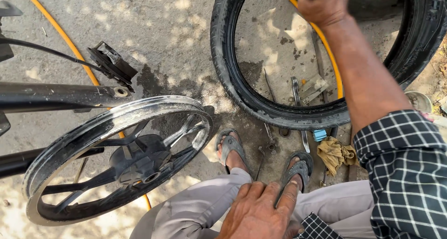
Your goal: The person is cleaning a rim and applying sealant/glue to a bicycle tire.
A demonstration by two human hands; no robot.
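The ground is bare concrete, dusty and spotted with sun and shade, and an orange hose (70, 43) is lying across it. At the left, a black alloy wheel rim (116, 160) is being kept bare between the dark frame bars (56, 95) of a vehicle, with no tyre on it, so the tyre is judged as already taken off and not yet put back. Near the middle, the left hand (258, 213) is being rested flat and relaxed on the knee, holding nothing. Two sandalled feet (231, 150) are being placed on the ground beside thin metal levers (298, 104). Further right, the black tyre (260, 99) is being held upright, far from the rim. The right hand (323, 6) is being clenched around something at its upper edge, which is cut by the frame. A yellow rag (336, 155) is lying near the tyre.
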